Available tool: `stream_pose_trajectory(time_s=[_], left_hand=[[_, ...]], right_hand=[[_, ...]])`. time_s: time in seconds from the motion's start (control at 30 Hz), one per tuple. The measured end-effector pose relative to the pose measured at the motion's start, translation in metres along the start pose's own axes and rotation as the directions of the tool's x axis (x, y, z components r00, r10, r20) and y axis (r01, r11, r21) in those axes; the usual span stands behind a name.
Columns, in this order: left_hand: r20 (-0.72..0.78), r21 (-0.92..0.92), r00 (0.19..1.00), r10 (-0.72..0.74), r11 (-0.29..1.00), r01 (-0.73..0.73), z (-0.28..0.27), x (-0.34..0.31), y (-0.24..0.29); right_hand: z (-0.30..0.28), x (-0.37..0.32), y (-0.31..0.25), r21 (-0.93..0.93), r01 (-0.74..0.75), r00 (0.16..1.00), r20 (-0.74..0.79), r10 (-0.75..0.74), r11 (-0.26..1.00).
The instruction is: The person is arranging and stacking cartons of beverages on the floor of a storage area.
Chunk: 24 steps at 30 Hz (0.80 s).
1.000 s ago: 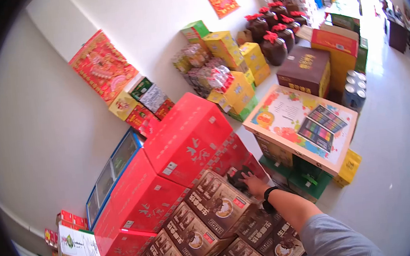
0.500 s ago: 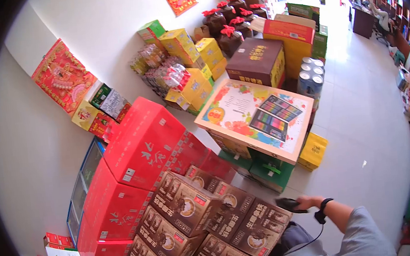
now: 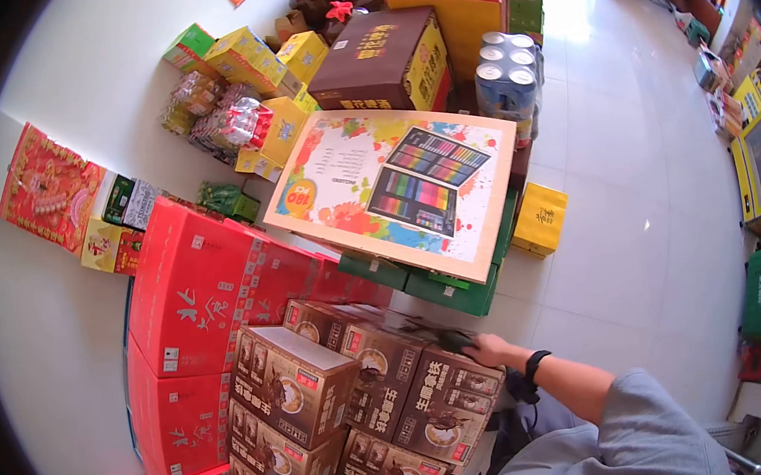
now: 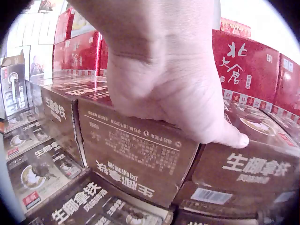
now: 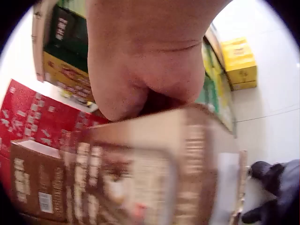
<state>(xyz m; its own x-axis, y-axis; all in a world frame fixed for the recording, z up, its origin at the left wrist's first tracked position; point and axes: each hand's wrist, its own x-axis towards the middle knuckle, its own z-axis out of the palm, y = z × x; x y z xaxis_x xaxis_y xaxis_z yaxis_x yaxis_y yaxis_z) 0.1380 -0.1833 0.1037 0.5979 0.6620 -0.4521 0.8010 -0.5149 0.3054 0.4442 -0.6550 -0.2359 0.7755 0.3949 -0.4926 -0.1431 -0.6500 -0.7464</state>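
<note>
Brown cartons (image 3: 294,383) with white lettering and a coffee-cup picture stand stacked at the bottom centre of the head view. My left hand (image 4: 164,89) rests over the top edge of one carton (image 4: 136,145), its thumb laid along the neighbouring carton. My right hand (image 3: 494,352), with a black band (image 3: 536,367) at the wrist, grips a dark flat thing (image 3: 445,337) over the upper right cartons. That thing is blurred, and I cannot tell its kind. In the right wrist view, my right hand (image 5: 145,70) is close over a carton top (image 5: 140,136), fingers hidden.
Red cartons (image 3: 190,302) are piled on the left against the wall. Ahead, a large art-set box (image 3: 394,190) lies on green boxes (image 3: 450,290), with a yellow box (image 3: 540,218) beside them. Tiled floor (image 3: 623,287) runs along the right.
My right hand swung off the cartons to the right with the dark thing, then came back over them. My left hand stays on the cartons. The head view has turned right.
</note>
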Motion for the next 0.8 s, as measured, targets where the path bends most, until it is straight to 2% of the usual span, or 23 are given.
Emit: stream_pose_trajectory(time_s=[0.03,0.1,0.2,0.23,0.27,0.3,0.33,0.43,0.5,0.53,0.57,0.6,0.63,0.67,0.7,0.73,0.8], left_hand=[[0.001,-0.003,1.000,-0.001,1.000,0.001,0.003,-0.001,0.003],[0.008,0.001,1.000,0.004,1.000,-0.004,0.008,-0.003,0.010],[0.012,-0.011,1.000,0.012,1.000,-0.012,0.015,-0.008,0.017],[0.016,-0.016,1.000,0.019,1.000,-0.019,0.019,-0.008,0.019],[0.020,-0.022,0.999,0.027,0.999,-0.027,0.023,-0.008,0.022],[0.029,-0.029,0.999,0.038,0.999,-0.038,0.030,-0.007,0.026],[0.031,-0.039,0.999,0.042,0.998,-0.040,0.034,-0.009,0.030],[0.054,-0.052,0.996,0.069,0.996,-0.067,0.051,-0.009,0.035],[0.064,-0.067,0.995,0.081,0.995,-0.076,0.062,-0.010,0.039],[0.069,-0.075,0.994,0.087,0.994,-0.081,0.067,-0.008,0.041],[0.078,-0.081,0.993,0.094,0.993,-0.088,0.073,-0.009,0.042],[0.085,-0.089,0.992,0.094,0.992,-0.086,0.078,-0.011,0.042],[0.096,-0.095,0.990,0.099,0.991,-0.090,0.084,-0.012,0.044],[0.101,-0.098,0.989,0.107,0.990,-0.097,0.089,-0.010,0.045],[0.111,-0.103,0.988,0.110,0.990,-0.099,0.095,-0.010,0.048],[0.116,-0.105,0.987,0.115,0.989,-0.103,0.098,-0.010,0.050],[0.131,-0.098,0.983,0.129,0.988,-0.117,0.104,-0.011,0.058]], right_hand=[[-0.011,-0.004,-0.036,0.006,0.076,0.995,-0.061,-0.076,0.997],[-0.059,-0.019,-0.100,0.352,0.138,0.987,0.031,-0.159,0.926],[-0.117,-0.045,-0.164,0.341,0.247,0.961,0.036,-0.275,0.907],[-0.120,-0.043,-0.163,0.160,0.470,0.882,-0.077,-0.464,0.868],[-0.124,-0.037,-0.159,-0.051,0.645,0.750,-0.146,-0.645,0.762],[-0.128,-0.029,-0.152,-0.270,0.755,0.576,-0.163,-0.801,0.597],[-0.125,-0.014,-0.129,-0.378,0.705,0.645,-0.010,-0.764,0.600],[-0.111,0.004,-0.020,-0.478,0.567,0.787,0.073,-0.613,0.671],[-0.127,-0.034,0.025,-0.511,0.562,0.749,-0.019,-0.662,0.650],[-0.123,-0.053,0.053,-0.385,0.346,0.898,-0.128,-0.421,0.856],[-0.124,-0.070,0.081,-0.228,0.088,0.973,-0.191,-0.133,0.970],[-0.138,-0.083,0.099,-0.199,-0.126,0.981,-0.172,0.092,0.972],[-0.152,-0.097,0.118,-0.170,-0.338,0.937,-0.150,0.315,0.926],[-0.152,-0.100,0.158,-0.192,-0.269,0.929,-0.311,0.201,0.944],[-0.149,-0.094,0.192,-0.225,-0.199,0.885,-0.459,0.076,0.954],[-0.170,-0.093,0.173,-0.163,-0.196,0.833,-0.548,0.076,0.967],[-0.203,-0.062,0.155,-0.142,-0.086,0.718,-0.695,-0.038,0.986]])
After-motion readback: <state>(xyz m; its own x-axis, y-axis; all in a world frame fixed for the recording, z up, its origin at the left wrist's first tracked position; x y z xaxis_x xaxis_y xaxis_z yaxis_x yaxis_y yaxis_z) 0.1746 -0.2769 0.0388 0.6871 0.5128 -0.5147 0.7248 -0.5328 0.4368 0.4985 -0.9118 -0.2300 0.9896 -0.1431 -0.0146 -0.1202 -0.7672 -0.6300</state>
